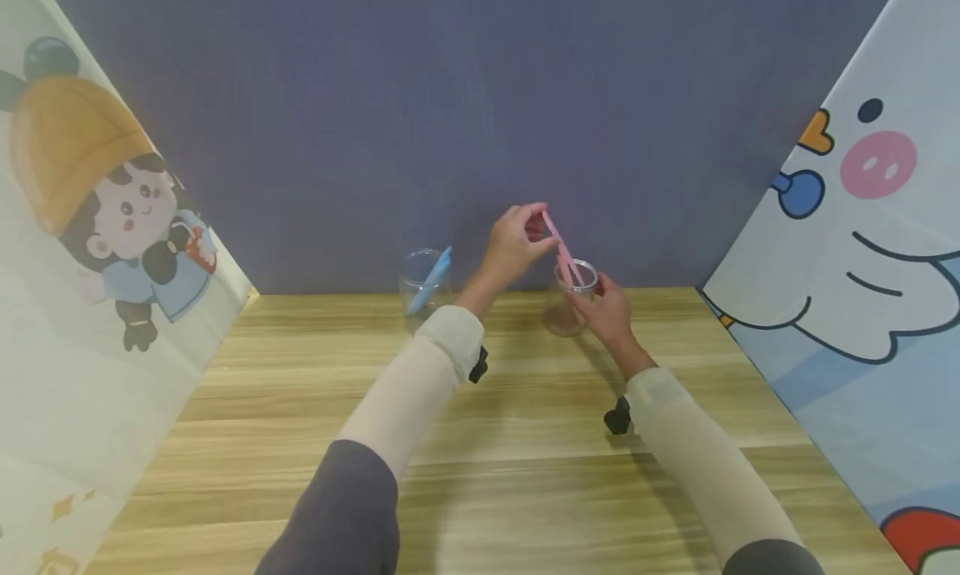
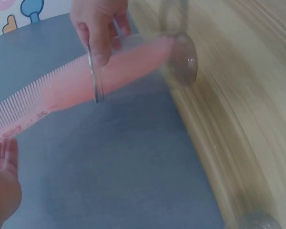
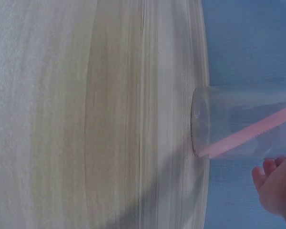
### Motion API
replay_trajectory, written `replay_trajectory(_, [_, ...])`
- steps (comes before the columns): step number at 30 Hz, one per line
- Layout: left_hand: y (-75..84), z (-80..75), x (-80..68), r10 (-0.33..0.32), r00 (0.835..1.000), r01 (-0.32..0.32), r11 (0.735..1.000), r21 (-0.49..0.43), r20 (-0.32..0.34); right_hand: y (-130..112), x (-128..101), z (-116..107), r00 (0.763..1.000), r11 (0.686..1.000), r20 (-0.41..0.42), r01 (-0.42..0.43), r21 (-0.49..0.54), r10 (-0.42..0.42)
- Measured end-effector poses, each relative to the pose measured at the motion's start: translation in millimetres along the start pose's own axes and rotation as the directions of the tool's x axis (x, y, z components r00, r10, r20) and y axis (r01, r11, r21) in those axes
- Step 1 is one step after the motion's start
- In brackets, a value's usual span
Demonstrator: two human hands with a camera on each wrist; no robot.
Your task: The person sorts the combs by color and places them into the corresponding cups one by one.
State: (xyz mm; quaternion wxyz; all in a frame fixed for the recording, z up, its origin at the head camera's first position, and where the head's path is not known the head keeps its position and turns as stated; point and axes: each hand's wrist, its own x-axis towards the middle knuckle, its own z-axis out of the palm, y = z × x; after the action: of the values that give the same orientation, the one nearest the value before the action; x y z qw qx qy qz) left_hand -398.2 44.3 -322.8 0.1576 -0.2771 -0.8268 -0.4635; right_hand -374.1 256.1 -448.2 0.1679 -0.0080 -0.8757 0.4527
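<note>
My left hand (image 1: 512,243) pinches the upper end of a pink comb (image 1: 558,237) between thumb and fingers. The comb slants down into a clear cup (image 3: 238,105), and its lower end reaches the cup's bottom. In the left wrist view its teeth (image 2: 19,112) show above the rim. My right hand (image 1: 606,308) holds the cup near its rim, with fingers and thumb at the sides. To the left, a second clear cup (image 1: 411,267) holds a slim light blue object (image 1: 431,281) that leans to the right; its kind is not plain.
Both cups stand at the back of a wood-grain table (image 1: 525,475), close to a grey-blue back panel (image 1: 450,100). Side panels with cartoon prints flank the table, a capped figure (image 1: 135,208) at left and a white character (image 1: 862,242) at right.
</note>
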Motion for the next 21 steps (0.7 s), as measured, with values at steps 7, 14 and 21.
replay_trajectory(7, [3.0, 5.0, -4.3, -0.089, 0.994, 0.083, 0.993, 0.087, 0.070, -1.4, -1.5, 5.2, 1.000, 1.000, 0.016, -0.017, -0.017, 0.017])
replay_trajectory(14, [-1.6, 1.6, -7.8, -0.124, 0.985, 0.112, 0.988, 0.103, 0.120, -0.9, -1.3, 5.8, 1.000, 1.000, 0.020, -0.009, -0.020, 0.009])
replay_trajectory(21, [-8.6, -13.4, -13.6, -0.157, 0.982, 0.141, 0.979, 0.145, 0.102, 0.3, -2.3, 3.4, 0.999, 1.000, 0.025, -0.021, 0.003, 0.021])
